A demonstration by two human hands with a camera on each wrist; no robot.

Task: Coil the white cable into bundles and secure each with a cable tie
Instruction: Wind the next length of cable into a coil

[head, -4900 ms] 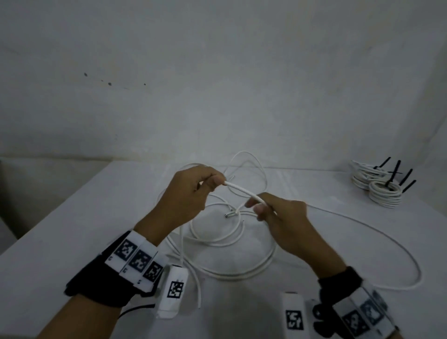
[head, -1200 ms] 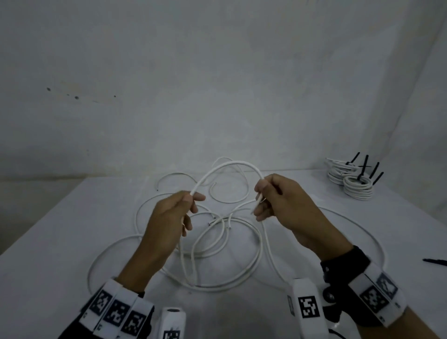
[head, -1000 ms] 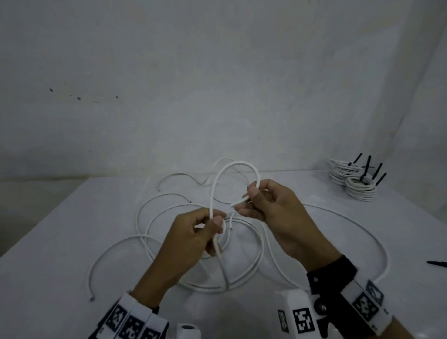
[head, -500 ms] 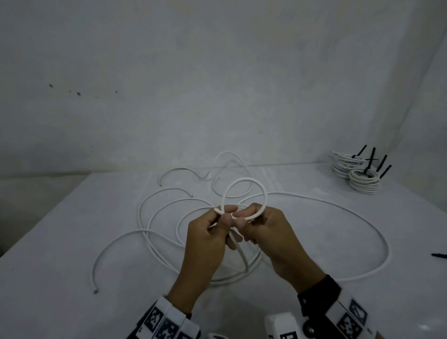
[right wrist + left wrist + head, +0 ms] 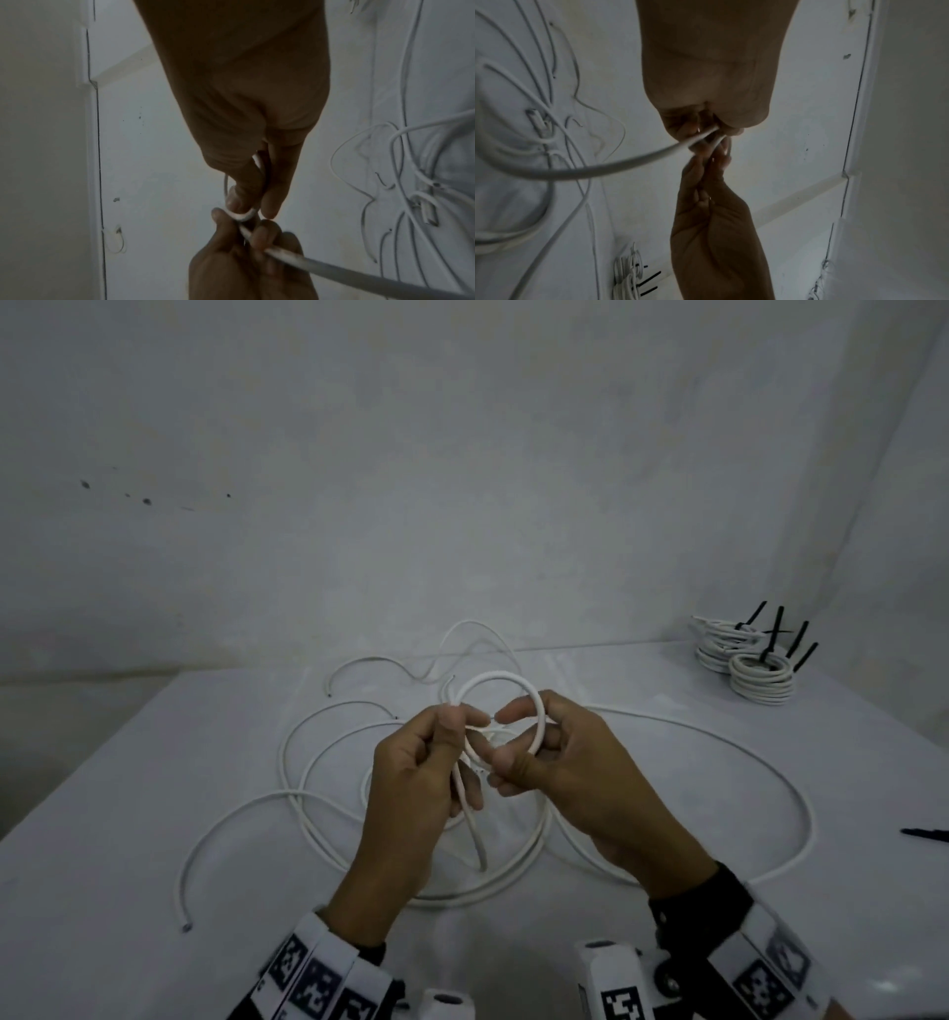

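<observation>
Hands raised over the middle of the flat white table (image 5: 128,891), both working one small loop of round, smooth white plastic-sheathed cable (image 5: 536,711). Left hand (image 5: 416,793) pinches the crossing of the loop between thumb and forefinger, other fingers curled round the strand that trails down to the tabletop. Right hand (image 5: 570,773) grasps the loop's right side, thumb and fingers curled round it, index finger held out across the ring.

Risks, as judged: cable looks stiff and springy, so a slack pinch at the crossing would let this first turn pop open. Loose lengths sprawl in wide overlapping arcs from the near-left edge to the right edge; drawing in more could drag a tangle or a kink.

Finished white coiled bundles (image 5: 760,683) with black cable ties (image 5: 770,642) standing up sit at the far-right corner. One loose black tie (image 5: 924,834) lies at the right edge, well apart from the hands.
</observation>
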